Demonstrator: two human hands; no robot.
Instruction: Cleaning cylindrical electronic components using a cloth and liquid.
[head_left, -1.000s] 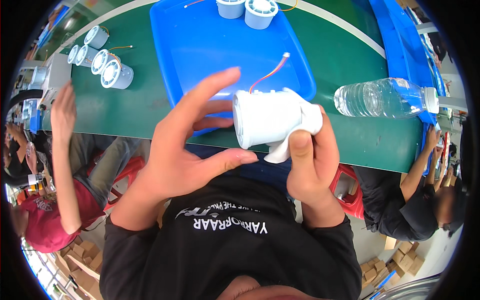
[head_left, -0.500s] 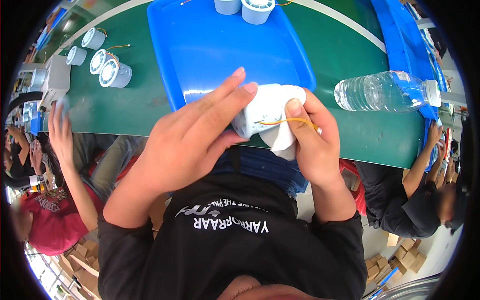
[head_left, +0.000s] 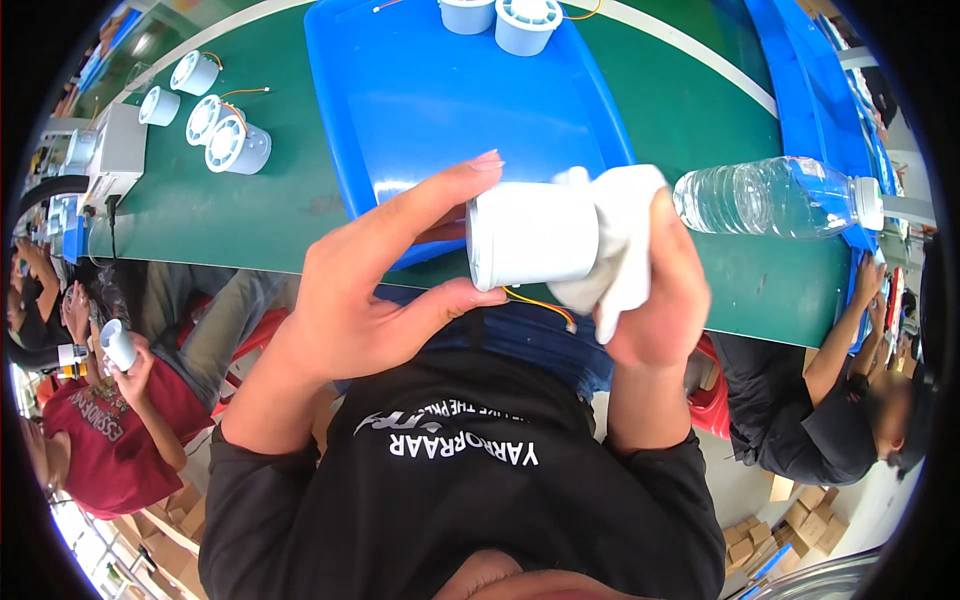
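A white cylinder (head_left: 535, 235) sits between two hands above the near edge of a green tabletop (head_left: 270, 215). The left hand (head_left: 365, 285) grasps one end, some fingers hidden behind it. The right hand (head_left: 662, 300), blurred, clutches a white cloth (head_left: 625, 235) that hides the other end. Beyond, a blue tray (head_left: 450, 100) is cut off at the top.

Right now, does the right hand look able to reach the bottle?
Probably yes: the bottle lies near the right hand and the way looks free, though that hand holds a cloth.
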